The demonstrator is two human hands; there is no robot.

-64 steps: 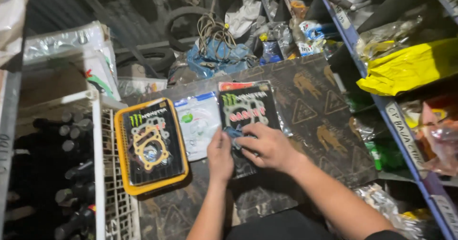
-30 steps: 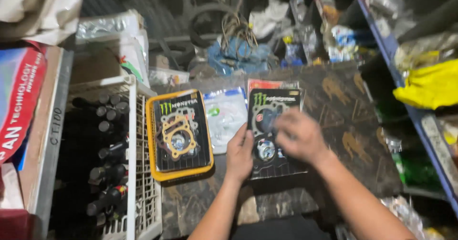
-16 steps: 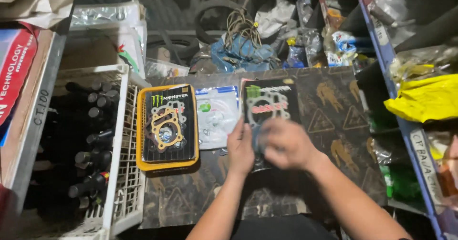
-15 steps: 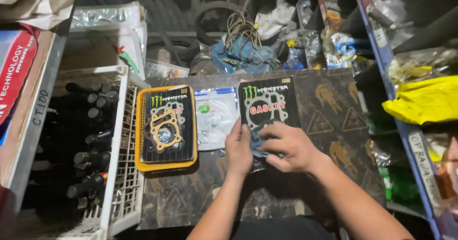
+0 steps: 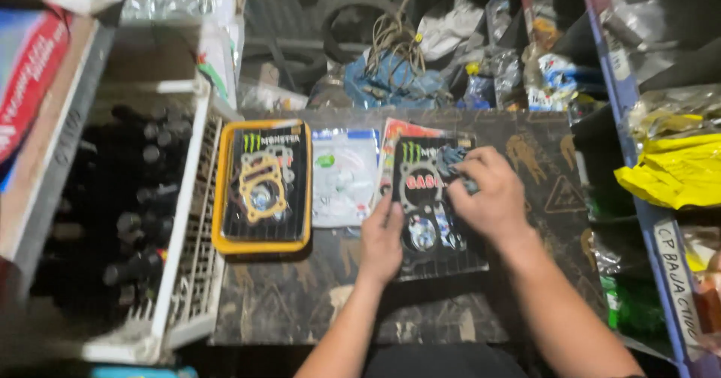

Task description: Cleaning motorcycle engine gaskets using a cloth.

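A black gasket pack (image 5: 426,220) in clear plastic lies flat on the dark printed table (image 5: 300,303). My left hand (image 5: 381,237) rests flat on the pack's left edge, fingers together. Over the pack's upper right part, my right hand (image 5: 487,194) pinches a small blue-grey piece (image 5: 451,156) at its fingertips. A red and white card (image 5: 392,134) peeks out from under the pack. To the left lie a white gasket pack (image 5: 343,176) and a yellow-rimmed black gasket pack (image 5: 264,186).
A white plastic crate (image 5: 180,273) of dark cylindrical parts stands at the left. Blue shelving (image 5: 638,190) with yellow bags (image 5: 680,171) runs down the right. Cables, rags and bagged parts (image 5: 398,77) pile up behind the table.
My right hand has moved from the pack's lower middle up to its upper right corner and now pinches a small piece there. The left hand has stayed on the pack's left edge.
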